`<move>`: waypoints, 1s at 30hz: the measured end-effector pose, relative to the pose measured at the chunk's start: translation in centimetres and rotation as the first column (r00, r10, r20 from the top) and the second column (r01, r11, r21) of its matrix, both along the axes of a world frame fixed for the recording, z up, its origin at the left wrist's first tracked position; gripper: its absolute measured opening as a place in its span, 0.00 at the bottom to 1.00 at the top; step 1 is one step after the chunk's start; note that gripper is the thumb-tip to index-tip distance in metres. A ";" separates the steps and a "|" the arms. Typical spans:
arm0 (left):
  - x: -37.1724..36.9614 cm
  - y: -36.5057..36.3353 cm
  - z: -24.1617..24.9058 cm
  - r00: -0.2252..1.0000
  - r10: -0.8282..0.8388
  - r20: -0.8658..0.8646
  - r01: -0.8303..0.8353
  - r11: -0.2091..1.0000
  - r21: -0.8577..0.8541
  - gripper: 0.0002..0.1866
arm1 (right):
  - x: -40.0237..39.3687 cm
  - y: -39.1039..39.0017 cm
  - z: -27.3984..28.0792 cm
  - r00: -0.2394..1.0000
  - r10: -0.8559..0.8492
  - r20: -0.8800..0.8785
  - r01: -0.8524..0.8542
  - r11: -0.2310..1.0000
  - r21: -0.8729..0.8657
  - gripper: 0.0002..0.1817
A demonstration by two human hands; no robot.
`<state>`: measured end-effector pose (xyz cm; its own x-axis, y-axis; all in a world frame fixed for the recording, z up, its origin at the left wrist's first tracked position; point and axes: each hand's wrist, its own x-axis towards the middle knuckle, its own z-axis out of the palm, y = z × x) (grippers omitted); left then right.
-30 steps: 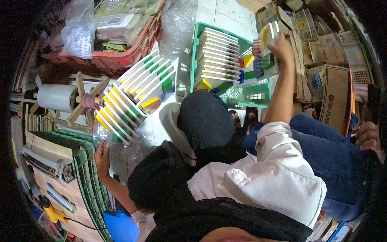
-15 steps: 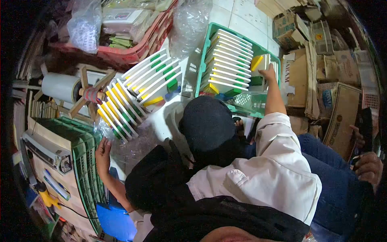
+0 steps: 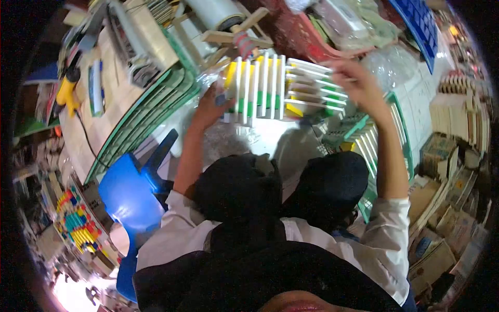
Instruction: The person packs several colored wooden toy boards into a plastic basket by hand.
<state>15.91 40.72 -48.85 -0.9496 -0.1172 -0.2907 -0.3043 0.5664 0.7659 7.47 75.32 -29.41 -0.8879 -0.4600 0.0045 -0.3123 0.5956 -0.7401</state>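
Observation:
White panels with yellow and green blocks between them stand in two groups, a left row (image 3: 258, 88) and a right group (image 3: 316, 86). My left hand (image 3: 212, 108) is at the left end of the left row, thumb and fingers apart beside the outermost panel. Over the right edge of the right group is my right hand (image 3: 353, 83), blurred by motion, so whether its fingers hold a panel is unclear. A green crate (image 3: 407, 136) with more white panels lies partly behind my right forearm.
A film roll (image 3: 214, 13) on a wooden stand is behind the panels, beside a red crate (image 3: 306, 39) of bagged items. Stacked green crates (image 3: 140, 106) and a blue chair (image 3: 127, 195) are at left. Cardboard boxes (image 3: 439, 156) stand at right.
The view has turned left. My right hand has moved from the green crate to the right group of panels. My left hand has come up to the left row's end.

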 end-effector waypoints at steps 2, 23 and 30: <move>-0.1 1.3 -1.2 1.000 0.005 -0.018 -0.007 0.997 -0.077 0.54 | -1.5 -6.5 -6.3 0.927 0.342 0.155 -0.339 0.940 -0.042 0.14; 2.0 -3.9 -2.3 0.993 -0.071 0.095 0.020 0.891 0.454 0.44 | 3.6 -26.4 -18.6 0.917 -0.367 0.156 0.368 0.930 0.023 0.50; 2.9 -5.3 0.1 0.964 0.124 0.235 -0.241 0.777 0.581 0.35 | 4.4 -24.0 -15.2 0.960 -0.269 0.077 0.271 0.962 -0.022 0.46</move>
<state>18.85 35.39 -48.74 -0.8549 -0.0290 -0.5179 -0.5151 -0.0702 0.8542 11.88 51.35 -44.59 -0.9775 -0.2038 -0.0537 -0.0879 0.6257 -0.7751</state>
